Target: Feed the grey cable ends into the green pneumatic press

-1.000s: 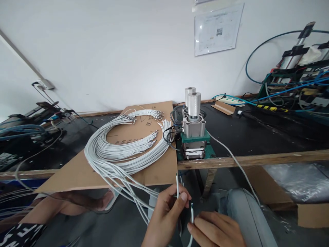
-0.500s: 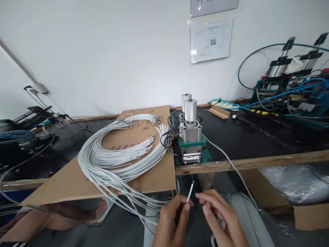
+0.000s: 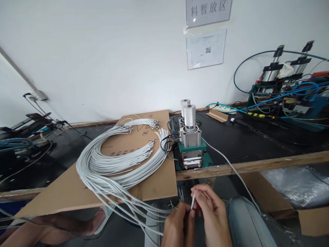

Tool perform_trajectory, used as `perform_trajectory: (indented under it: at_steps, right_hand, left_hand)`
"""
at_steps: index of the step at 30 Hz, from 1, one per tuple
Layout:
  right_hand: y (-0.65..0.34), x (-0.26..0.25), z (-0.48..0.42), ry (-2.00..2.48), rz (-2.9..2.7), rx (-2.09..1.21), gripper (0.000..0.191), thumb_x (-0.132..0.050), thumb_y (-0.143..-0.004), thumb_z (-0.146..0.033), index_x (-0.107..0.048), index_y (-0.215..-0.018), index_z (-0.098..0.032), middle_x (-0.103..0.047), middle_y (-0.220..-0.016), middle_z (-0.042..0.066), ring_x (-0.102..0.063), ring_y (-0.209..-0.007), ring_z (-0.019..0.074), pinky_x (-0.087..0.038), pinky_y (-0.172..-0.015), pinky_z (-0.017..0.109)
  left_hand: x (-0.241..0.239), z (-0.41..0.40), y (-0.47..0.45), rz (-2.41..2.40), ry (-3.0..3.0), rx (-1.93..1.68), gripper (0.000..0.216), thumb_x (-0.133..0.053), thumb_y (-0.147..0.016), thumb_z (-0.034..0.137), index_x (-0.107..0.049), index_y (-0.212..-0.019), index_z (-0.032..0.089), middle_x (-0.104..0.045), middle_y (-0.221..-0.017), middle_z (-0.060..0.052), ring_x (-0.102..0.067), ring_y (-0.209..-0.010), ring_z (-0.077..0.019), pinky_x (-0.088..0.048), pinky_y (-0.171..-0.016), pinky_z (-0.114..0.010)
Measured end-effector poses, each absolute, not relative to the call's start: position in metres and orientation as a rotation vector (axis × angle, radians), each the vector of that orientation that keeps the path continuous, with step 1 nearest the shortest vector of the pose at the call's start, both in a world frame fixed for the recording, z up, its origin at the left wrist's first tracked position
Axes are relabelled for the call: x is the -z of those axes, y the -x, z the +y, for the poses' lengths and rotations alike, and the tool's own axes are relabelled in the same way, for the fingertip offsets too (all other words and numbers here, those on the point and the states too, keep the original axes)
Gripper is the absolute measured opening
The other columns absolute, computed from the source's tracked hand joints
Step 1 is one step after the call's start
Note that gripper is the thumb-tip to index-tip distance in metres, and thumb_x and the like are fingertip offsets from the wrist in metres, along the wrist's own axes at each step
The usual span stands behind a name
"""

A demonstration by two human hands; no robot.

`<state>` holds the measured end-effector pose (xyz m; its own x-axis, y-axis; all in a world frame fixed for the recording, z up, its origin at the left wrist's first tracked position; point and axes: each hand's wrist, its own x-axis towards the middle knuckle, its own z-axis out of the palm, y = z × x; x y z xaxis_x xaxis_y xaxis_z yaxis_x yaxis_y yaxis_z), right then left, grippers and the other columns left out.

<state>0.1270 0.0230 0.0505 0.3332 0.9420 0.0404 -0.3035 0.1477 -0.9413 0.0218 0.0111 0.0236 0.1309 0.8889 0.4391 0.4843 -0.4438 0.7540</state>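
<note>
I pinch the wire [image 3: 193, 199] end between both hands, left hand [image 3: 177, 224] low, right hand [image 3: 212, 212] near the tip; best keep it straight toward the press [image 3: 191, 151].

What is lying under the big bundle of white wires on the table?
The white wires rest on a brown cardboard sheet, which lies on the black table. Printed marks show inside the loop; the cardboard directly beneath the strands is covered.
</note>
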Motion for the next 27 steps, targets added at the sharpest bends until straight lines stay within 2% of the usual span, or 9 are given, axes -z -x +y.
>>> perform_trajectory:
  at_steps: [6,15,22,27]
  right_hand:
    - [-0.118,-0.053,0.031,0.984,-0.687,-1.064,0.029,-0.076,-0.076,-0.047,-0.069,-0.068,-0.020,-0.052,-0.058,-0.003,-0.041,-0.052,0.0106,-0.033,-0.047,0.020]
    - [-0.111,-0.054,0.039,0.946,-0.612,-1.000,0.024,-0.081,-0.065,-0.034,-0.062,-0.060,-0.020,-0.059,-0.060,-0.002,-0.049,-0.056,0.0126,-0.037,-0.052,0.021]
    - [-0.108,-0.053,0.042,0.935,-0.599,-0.987,0.027,-0.082,-0.066,-0.034,-0.059,-0.059,-0.021,-0.053,-0.061,-0.004,-0.045,-0.055,0.0120,-0.035,-0.051,0.021]
    - [-0.106,-0.054,0.044,0.924,-0.584,-0.989,0.029,-0.085,-0.060,-0.032,-0.059,-0.057,-0.021,-0.050,-0.059,-0.005,-0.042,-0.056,0.0111,-0.032,-0.051,0.021]
  left_hand:
    - [-0.020,0.012,-0.020,1.369,-2.078,-1.226,0.021,-0.043,-0.099,0.019,-0.054,-0.082,0.025,-0.068,-0.069,0.001,-0.065,-0.059,-0.0142,-0.041,-0.058,-0.021]
    - [-0.014,0.014,-0.021,1.337,-2.055,-1.252,0.023,-0.040,-0.101,0.022,-0.052,-0.081,0.025,-0.066,-0.067,0.001,-0.064,-0.057,-0.0144,-0.041,-0.057,-0.021]
    - [-0.008,0.016,-0.021,1.342,-2.065,-1.269,0.022,-0.041,-0.099,0.019,-0.050,-0.081,0.025,-0.065,-0.069,0.000,-0.065,-0.060,-0.0152,-0.042,-0.058,-0.022]
    - [-0.007,0.017,-0.021,1.337,-2.079,-1.261,0.022,-0.037,-0.098,0.015,-0.048,-0.082,0.026,-0.064,-0.068,0.000,-0.065,-0.060,-0.0157,-0.041,-0.058,-0.022]
